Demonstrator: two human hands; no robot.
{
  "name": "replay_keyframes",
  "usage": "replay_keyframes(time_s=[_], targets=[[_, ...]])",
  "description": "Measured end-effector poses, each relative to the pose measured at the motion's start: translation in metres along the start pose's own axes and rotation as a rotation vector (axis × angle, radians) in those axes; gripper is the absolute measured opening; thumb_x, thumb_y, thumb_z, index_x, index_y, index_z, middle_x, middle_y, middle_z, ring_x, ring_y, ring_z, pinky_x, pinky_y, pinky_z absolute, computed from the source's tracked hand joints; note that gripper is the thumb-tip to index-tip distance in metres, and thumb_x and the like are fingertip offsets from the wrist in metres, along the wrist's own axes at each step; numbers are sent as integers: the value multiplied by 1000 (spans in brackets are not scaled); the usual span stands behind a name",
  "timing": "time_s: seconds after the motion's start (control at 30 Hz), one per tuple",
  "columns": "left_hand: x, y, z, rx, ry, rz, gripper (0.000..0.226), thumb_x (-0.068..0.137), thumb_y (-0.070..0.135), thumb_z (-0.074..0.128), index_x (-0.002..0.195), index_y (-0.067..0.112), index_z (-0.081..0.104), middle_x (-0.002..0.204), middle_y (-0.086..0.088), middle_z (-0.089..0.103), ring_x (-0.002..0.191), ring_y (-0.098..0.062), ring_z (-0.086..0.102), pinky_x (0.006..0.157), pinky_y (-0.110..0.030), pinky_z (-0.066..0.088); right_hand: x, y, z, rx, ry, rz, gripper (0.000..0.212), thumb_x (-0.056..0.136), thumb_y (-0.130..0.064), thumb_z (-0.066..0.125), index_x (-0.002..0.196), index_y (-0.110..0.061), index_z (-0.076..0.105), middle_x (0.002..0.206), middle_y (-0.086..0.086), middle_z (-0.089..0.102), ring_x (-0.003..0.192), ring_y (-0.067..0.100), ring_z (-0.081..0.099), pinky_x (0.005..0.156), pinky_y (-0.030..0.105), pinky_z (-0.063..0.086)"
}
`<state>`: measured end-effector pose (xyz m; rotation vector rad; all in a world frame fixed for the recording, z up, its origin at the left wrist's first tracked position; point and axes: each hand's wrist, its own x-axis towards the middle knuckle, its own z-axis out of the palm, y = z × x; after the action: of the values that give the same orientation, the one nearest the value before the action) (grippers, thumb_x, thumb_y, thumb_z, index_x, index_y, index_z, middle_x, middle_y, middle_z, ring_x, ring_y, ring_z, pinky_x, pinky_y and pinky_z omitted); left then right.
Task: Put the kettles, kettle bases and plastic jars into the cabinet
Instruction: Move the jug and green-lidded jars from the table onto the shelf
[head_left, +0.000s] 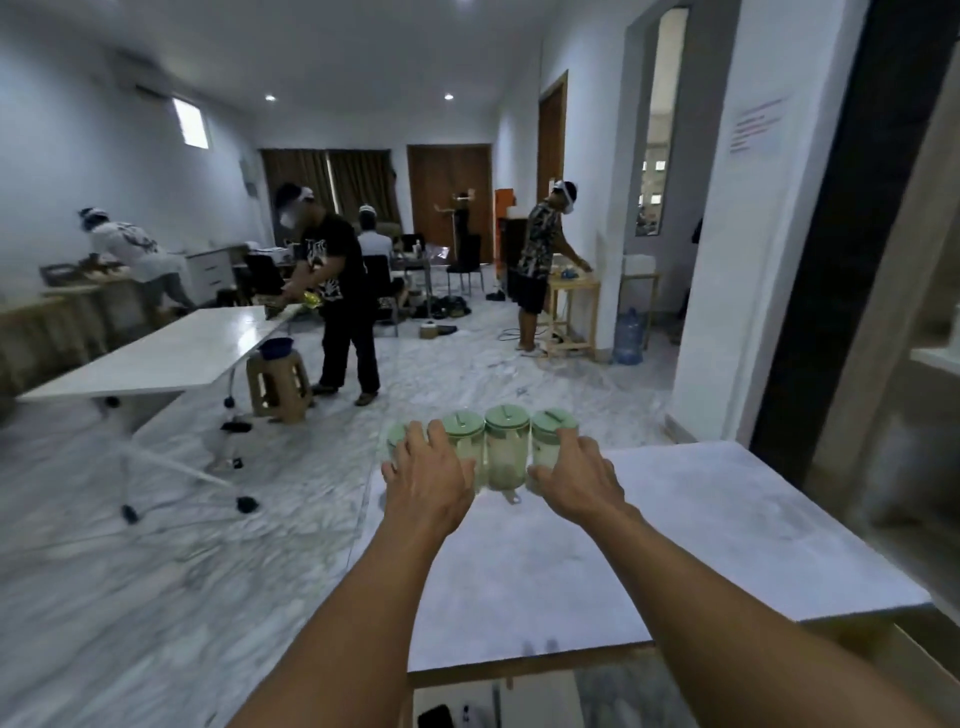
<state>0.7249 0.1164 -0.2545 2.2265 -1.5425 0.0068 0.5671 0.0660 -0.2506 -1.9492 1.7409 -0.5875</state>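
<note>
In the head view, your left hand (426, 480) and right hand (576, 480) clamp a row of four plastic jars (501, 447) over the table's (727, 519) far edge. Keep inward pressure even so the middle jars don't slip.

jars (504, 452) in a row, table's (727, 519) far edge | left hand (428, 478) left end | right hand (574, 478) right end

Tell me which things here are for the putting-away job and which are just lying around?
For the job:
- plastic jars with green lids, in a row
- left hand and right hand, pressing the row's two ends

Just lying around:
- long white table
- brown stool with blue bowl
- water bottle
</note>
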Motion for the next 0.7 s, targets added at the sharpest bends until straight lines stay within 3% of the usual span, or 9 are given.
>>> replay_keyframes(time_s=[0.23,0.37,0.57,0.7], targets=[[37,-76,28,35,-49,-115,57,97,42,44,142,9,32,144,-12,36,130,-35,40,107,-48,34,56,-40,78,-29,-118,-70,66,94,-42,56,148,-15,30,151,13,37,135,39,43,107,48,40],[80,-88,53,-20,-79,-186,55,97,40,46,141,9,33,143,-12,39,129,-35,42,106,-47,35,105,-40,112,-19,-157,-59,59,94,-39,55,143,-12,36,145,16,43,129,39,48,101,45,44],[160,-93,120,-297,-200,-418,46,94,35,50,127,2,46,129,-16,54,117,-36,53,96,-45,46,198,-37,157,140,-212,85,47,98,-32,53,135,-5,47,139,16,54,127,35,52,97,38,42],[208,-95,162,-556,-269,-625,47,95,39,52,124,3,56,125,-16,62,114,-34,58,86,-32,45,252,-32,189,366,-253,252,51,95,-46,54,128,-8,57,133,16,61,122,37,55,105,48,43]])
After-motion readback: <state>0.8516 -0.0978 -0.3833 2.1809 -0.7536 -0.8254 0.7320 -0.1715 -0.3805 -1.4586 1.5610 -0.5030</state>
